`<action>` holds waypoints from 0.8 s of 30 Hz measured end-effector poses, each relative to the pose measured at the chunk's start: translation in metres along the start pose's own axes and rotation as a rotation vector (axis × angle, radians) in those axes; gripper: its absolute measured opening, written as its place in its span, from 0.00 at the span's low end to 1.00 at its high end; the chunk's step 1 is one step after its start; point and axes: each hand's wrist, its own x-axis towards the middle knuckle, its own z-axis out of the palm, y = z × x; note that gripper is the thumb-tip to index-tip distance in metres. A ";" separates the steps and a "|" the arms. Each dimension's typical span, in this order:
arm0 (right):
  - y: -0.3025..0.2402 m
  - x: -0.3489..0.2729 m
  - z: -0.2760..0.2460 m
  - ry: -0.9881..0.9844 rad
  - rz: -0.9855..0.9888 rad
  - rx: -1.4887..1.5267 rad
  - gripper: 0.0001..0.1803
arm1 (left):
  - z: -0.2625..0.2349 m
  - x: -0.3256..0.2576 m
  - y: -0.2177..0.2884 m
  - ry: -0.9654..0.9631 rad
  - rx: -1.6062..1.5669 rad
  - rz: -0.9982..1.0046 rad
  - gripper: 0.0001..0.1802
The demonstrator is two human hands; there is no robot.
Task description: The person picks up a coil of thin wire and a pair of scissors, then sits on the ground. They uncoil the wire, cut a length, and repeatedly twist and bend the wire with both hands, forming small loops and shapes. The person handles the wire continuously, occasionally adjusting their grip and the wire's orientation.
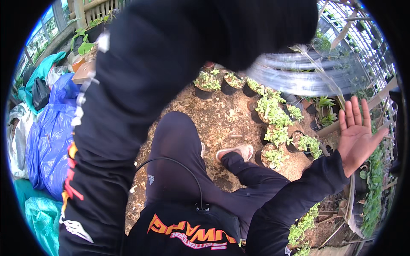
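My left arm, in a black sleeve (115, 141) with a coloured print, sweeps up across the view and bends right along the top. Its hand does not show. Below the sleeve's far end is a clear, ribbed object (294, 74), smeared by motion; it looks like plastic, but its kind cannot be made out. My right hand (358, 136) is raised at the right, palm showing, fingers stretched and nothing in the palm. A pale dry stem or strip (324, 74) runs from the clear object down to its fingertips; whether they touch I cannot tell.
Several potted leafy plants (273, 111) stand in a curve on the brown ground (192, 106) ahead of my legs. Blue plastic sheeting (53, 132) and a teal bag (42, 222) lie at the left. More greenery (373, 192) and a lattice wall line the right side.
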 end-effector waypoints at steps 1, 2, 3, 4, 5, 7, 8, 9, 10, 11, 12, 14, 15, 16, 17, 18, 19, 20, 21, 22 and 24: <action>0.003 0.001 -0.010 0.031 0.058 0.026 0.56 | 0.014 -0.006 0.015 0.063 0.041 0.101 0.12; 0.009 0.003 -0.019 0.011 0.105 0.032 0.59 | 0.041 -0.021 0.024 0.094 0.077 0.191 0.12; 0.015 0.006 -0.028 0.005 0.188 0.086 0.63 | 0.032 -0.047 0.047 -0.148 -0.187 -0.230 0.13; 0.024 0.011 -0.035 0.024 0.260 0.145 0.64 | 0.045 -0.061 0.049 -0.082 -0.424 -0.360 0.15; 0.038 0.014 -0.042 0.034 0.342 0.175 0.66 | 0.052 -0.082 0.055 -0.259 -0.545 -0.493 0.15; 0.070 0.019 -0.049 0.084 0.470 0.188 0.69 | 0.058 -0.125 0.056 -0.497 -0.750 -0.650 0.17; 0.091 0.019 -0.049 0.132 0.527 0.183 0.71 | 0.062 -0.143 0.054 -0.606 -0.819 -0.704 0.18; 0.113 0.019 -0.047 0.152 0.593 0.168 0.71 | 0.062 -0.164 0.052 -0.686 -0.900 -0.711 0.17; 0.137 0.019 -0.045 0.171 0.653 0.152 0.72 | 0.060 -0.183 0.050 -0.820 -0.956 -0.737 0.16; 0.165 0.019 -0.041 0.238 0.702 0.108 0.68 | 0.056 -0.203 0.052 -0.881 -1.004 -0.711 0.14; 0.194 0.020 -0.037 0.289 0.742 0.070 0.63 | 0.051 -0.222 0.057 -0.943 -1.041 -0.683 0.13; 0.254 0.017 -0.036 0.283 0.762 0.138 0.43 | 0.041 -0.264 0.072 -0.948 -1.085 -0.578 0.11; 0.283 0.014 -0.042 0.185 0.777 0.136 0.33 | 0.036 -0.287 0.076 -1.045 -1.149 -0.599 0.10; 0.309 0.008 -0.054 0.153 0.813 0.092 0.24 | 0.029 -0.312 0.083 -1.176 -1.205 -0.624 0.10; 0.339 -0.010 -0.065 0.126 0.741 0.023 0.21 | 0.023 -0.339 0.092 -1.238 -1.261 -0.685 0.13; 0.373 -0.037 -0.075 0.123 0.628 -0.033 0.19 | 0.018 -0.368 0.100 -1.246 -1.320 -0.718 0.17; 0.406 -0.065 -0.088 0.190 0.680 -0.194 0.19 | 0.012 -0.399 0.110 -1.403 -1.330 -0.719 0.15; 0.439 -0.098 -0.102 0.146 0.636 -0.255 0.18 | 0.003 -0.431 0.122 -1.461 -1.348 -0.700 0.14; 0.474 -0.139 -0.110 0.203 0.742 -0.306 0.19 | -0.008 -0.462 0.137 -1.588 -1.213 -0.629 0.13; 0.507 -0.175 -0.119 0.201 0.770 -0.263 0.20 | -0.018 -0.493 0.152 -1.580 -1.130 -0.525 0.13; 0.559 -0.239 -0.129 -0.139 0.867 -1.055 0.24 | -0.042 -0.553 0.170 -1.710 -0.802 -0.252 0.13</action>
